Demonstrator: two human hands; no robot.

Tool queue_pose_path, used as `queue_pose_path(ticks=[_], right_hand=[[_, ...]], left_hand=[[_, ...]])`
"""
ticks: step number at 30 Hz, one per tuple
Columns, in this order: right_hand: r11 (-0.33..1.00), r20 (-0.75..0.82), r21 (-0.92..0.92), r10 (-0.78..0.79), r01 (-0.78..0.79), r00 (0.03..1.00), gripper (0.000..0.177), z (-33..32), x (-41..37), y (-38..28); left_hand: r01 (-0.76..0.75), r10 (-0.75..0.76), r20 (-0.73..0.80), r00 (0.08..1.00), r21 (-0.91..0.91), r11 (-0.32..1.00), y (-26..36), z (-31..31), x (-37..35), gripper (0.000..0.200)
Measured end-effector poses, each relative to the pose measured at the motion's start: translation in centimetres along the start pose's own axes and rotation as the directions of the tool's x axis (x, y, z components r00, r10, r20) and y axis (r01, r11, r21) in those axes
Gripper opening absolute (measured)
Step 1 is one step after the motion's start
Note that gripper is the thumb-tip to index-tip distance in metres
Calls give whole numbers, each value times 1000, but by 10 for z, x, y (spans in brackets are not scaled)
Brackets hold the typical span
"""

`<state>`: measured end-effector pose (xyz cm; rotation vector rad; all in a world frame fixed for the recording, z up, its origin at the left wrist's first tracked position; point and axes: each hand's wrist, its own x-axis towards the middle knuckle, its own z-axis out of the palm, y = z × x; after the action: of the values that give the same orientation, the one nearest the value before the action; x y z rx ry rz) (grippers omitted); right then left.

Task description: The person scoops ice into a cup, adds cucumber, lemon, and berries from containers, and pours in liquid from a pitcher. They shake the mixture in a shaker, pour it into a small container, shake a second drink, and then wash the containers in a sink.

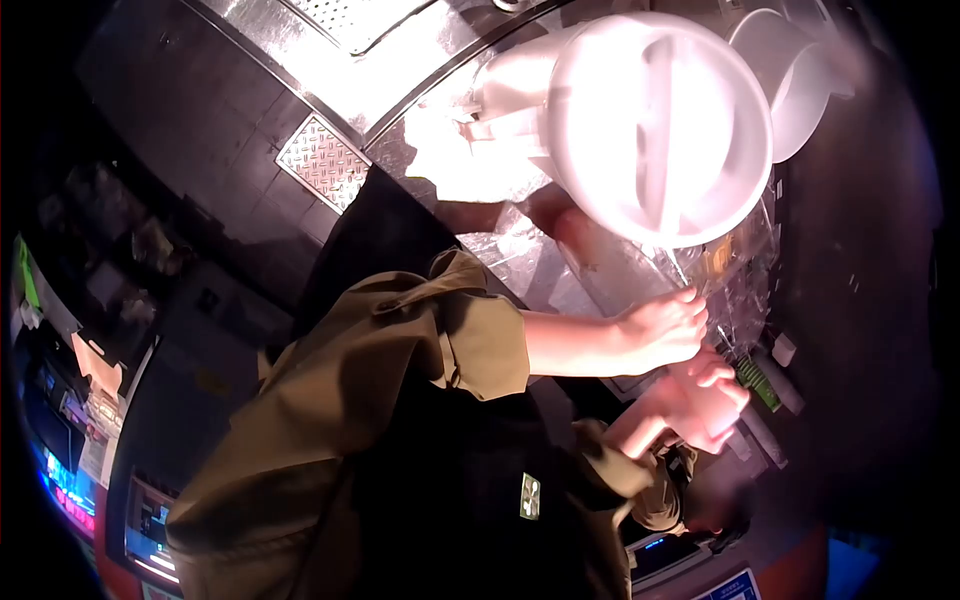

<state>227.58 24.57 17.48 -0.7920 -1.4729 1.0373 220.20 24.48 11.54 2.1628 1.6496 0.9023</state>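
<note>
Both of my hands meet at the right of centre, reaching out from olive sleeves. My left hand (665,326) is closed, its fingers bunched on the crumpled edge of a clear plastic bag (742,290). Just below it, my right hand (705,402) has curled fingers close to the left one. What the right hand holds, if anything, I cannot make out. Above the hands stands a large white round tub (600,130) with a bar across its top, brightly lit. Beyond the hands lies a green packet (758,384).
White containers (790,90) stand beyond the tub. A shiny metal counter (525,250) runs under it. To the left are a diamond-pattern metal plate (322,162) and a dark tiled floor (190,120). Olive cloth (660,498) shows beyond my right sleeve.
</note>
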Motion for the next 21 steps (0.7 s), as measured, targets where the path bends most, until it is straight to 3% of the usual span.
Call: queue_pose_path(ticks=[1, 4, 6, 9, 12, 13, 15, 17, 21], right_hand=[[1000, -36, -23, -22, 21, 999, 50, 3, 0, 9], [993, 152, 86, 64, -78, 986, 48, -26, 10, 10], [993, 156, 80, 74, -87, 985, 45, -32, 13, 4], [998, 19, 3, 69, -69, 997, 43, -30, 16, -16], [1000, 77, -6, -23, 24, 997, 41, -35, 29, -47], [998, -60, -51, -43, 40, 997, 41, -33, 29, -57], [998, 117, 50, -46, 40, 992, 41, -63, 38, -65], [998, 26, 61, -5, 4, 1000, 42, -49, 28, -34], [982, 46, 174, 67, -74, 997, 46, -34, 14, 9]], left_hand=[[1, -1, -17, 1000, 1, 1000, -4, -3, 1, 18], [-22, 20, 76, 997, 19, 1000, -3, -10, -2, 17], [-27, 26, 68, 997, 13, 1000, -1, -5, 1, 18], [-21, 20, 75, 997, 19, 1000, 3, -5, 1, 21], [2, -7, 64, 998, 87, 996, 3, -9, 2, 25], [-1, -3, 44, 999, 83, 997, 3, -7, 2, 25], [2, -2, 6, 1000, 73, 997, 1, 0, 3, 27], [15, -14, -39, 999, 25, 1000, 2, 5, 3, 26], [27, -29, -62, 998, -34, 999, 3, 2, 1, 24]])
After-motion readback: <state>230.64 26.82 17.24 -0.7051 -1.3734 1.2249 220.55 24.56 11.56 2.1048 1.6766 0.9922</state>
